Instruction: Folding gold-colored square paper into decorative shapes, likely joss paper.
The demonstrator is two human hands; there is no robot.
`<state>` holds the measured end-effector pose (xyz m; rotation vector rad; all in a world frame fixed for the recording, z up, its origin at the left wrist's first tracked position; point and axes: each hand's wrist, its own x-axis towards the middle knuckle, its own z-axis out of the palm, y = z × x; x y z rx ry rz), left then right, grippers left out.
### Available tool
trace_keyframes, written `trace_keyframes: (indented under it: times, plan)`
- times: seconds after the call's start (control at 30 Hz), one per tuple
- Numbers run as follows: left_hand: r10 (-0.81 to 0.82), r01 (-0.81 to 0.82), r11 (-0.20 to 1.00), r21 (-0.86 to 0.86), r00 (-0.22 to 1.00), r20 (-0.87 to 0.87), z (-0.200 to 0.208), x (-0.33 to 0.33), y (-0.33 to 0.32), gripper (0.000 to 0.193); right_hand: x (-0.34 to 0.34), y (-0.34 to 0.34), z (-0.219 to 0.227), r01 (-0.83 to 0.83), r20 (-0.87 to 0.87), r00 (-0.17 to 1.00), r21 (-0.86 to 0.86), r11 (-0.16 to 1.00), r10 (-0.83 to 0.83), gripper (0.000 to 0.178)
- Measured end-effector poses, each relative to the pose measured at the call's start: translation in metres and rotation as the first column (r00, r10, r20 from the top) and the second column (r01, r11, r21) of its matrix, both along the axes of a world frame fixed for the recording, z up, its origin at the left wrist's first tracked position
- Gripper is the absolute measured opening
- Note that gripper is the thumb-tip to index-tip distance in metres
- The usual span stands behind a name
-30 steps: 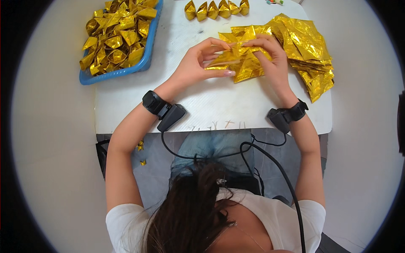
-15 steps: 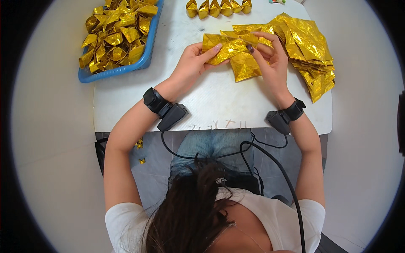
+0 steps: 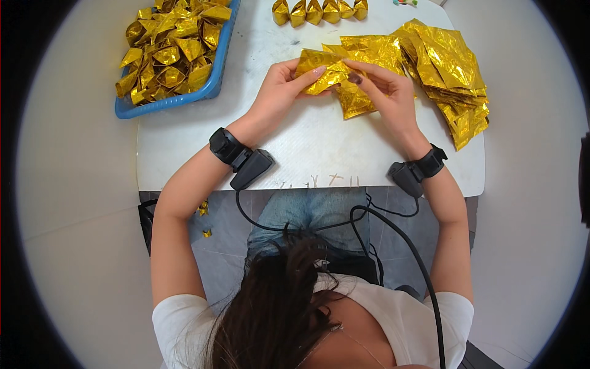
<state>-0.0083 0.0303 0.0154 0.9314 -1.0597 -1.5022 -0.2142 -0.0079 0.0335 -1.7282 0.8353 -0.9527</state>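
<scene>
Between both my hands is a sheet of shiny gold foil paper (image 3: 314,59), partly folded, held above the table. My left hand (image 3: 289,84) pinches its left side, thumb on top and fingers beneath. My right hand (image 3: 388,86) closes on its right end with thumb and index finger, and the foil bunches there. Under and beyond the hands lie more flat gold foil sheets (image 3: 357,103). A thick stack of gold foil sheets (image 3: 452,61) is fanned out to the right of my right hand.
At the far left stands a blue plastic basket (image 3: 212,86) heaped with folded gold foil ingots (image 3: 169,55). Several finished ingots (image 3: 314,11) line up at the table's far side. Small thin strips (image 3: 335,179) lie at the near table edge (image 3: 289,184). Black cables (image 3: 399,230) run from my wrist straps.
My right hand has moved a little left, toward my left hand. The right end of the held foil is now folded inward and the piece looks shorter.
</scene>
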Motion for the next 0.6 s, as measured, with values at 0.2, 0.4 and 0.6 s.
trace_keyframes:
  times: [0.2, 0.4, 0.6]
  plan:
    - [-0.149, 0.150, 0.989, 0.004, 0.981, -0.122, 0.015, -0.002, 0.002, 0.038, -0.005, -0.008, -0.002, 0.034, 0.064, 0.997, 0.045, 0.998, -0.037, 0.029]
    - [0.066, -0.003, 0.971, -0.241, 0.965, 0.254, 0.003, -0.003, 0.004, 0.031, -0.004, -0.007, 0.003, -0.054, 0.163, 0.986, 0.189, 0.981, 0.023, 0.032]
    - [0.009, 0.057, 0.979, -0.194, 0.947, 0.322, 0.011, 0.005, 0.001, 0.025, -0.015, -0.021, -0.001, -0.119, -0.001, 0.993, 0.011, 0.993, 0.119, 0.019]
